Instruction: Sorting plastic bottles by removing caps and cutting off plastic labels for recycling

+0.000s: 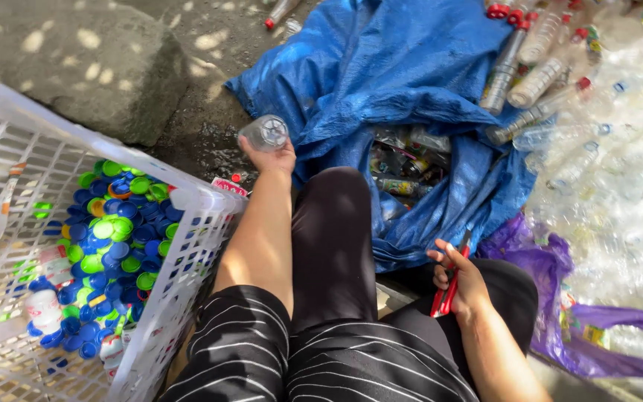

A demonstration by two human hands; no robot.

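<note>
My left hand [271, 158] is stretched forward and grips a clear plastic bottle [264, 133], seen end-on, above the wet ground beside the blue tarp [381, 74]. Resting on my right thigh, my right hand [461, 279] holds a red-handled cutter [448, 290] that points up toward the tarp. I sit with my knees in dark trousers and a striped garment over my lap.
A white plastic basket [187, 201] at the left holds several blue, green and orange bottle caps [109, 238]. Torn labels lie in a fold of the tarp [403, 167]. A heap of clear bottles [597, 134] fills the right, with purple bags [597, 327] below. A large stone [76, 59] sits far left.
</note>
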